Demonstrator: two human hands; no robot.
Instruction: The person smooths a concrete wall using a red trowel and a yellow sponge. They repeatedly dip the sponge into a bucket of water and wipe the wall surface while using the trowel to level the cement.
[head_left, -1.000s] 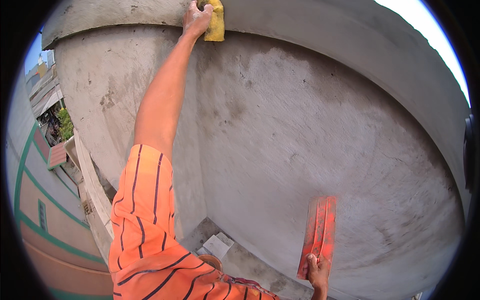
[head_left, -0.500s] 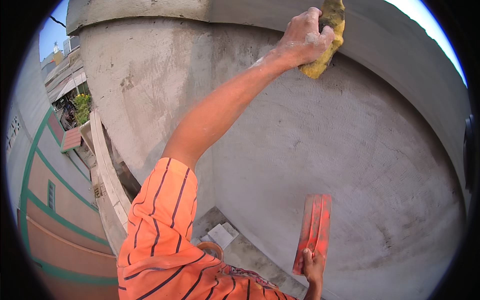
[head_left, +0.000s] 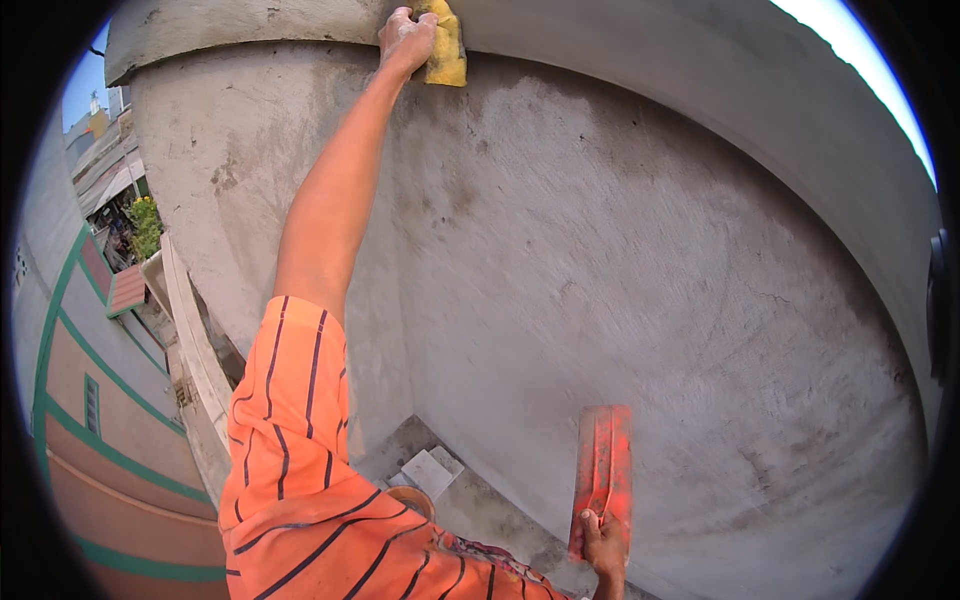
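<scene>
High up, my left hand (head_left: pixel 405 42) grips a yellow sponge (head_left: pixel 446 52) with dark stains, and the sponge lies against the overhanging concrete ledge (head_left: pixel 290 22) above the wall. My left arm is stretched far upward. Low on the right, my right hand (head_left: pixel 603 545) is closed round the handle of a red plastering float (head_left: pixel 603 462), which it holds upright in front of the grey plastered wall (head_left: pixel 560 300). Whether the float touches the wall I cannot tell.
A brown bucket (head_left: pixel 412 500) and pale flat blocks (head_left: pixel 430 472) sit on the floor by the wall's foot, partly behind my sleeve. To the left runs a low parapet (head_left: pixel 195 335), with a green-trimmed building (head_left: pixel 130 420) and a yellow-flowered plant (head_left: pixel 146 226) beyond.
My left hand has moved left and up along the ledge with the sponge. In the picture, my right hand and the float sit slightly further left and lower.
</scene>
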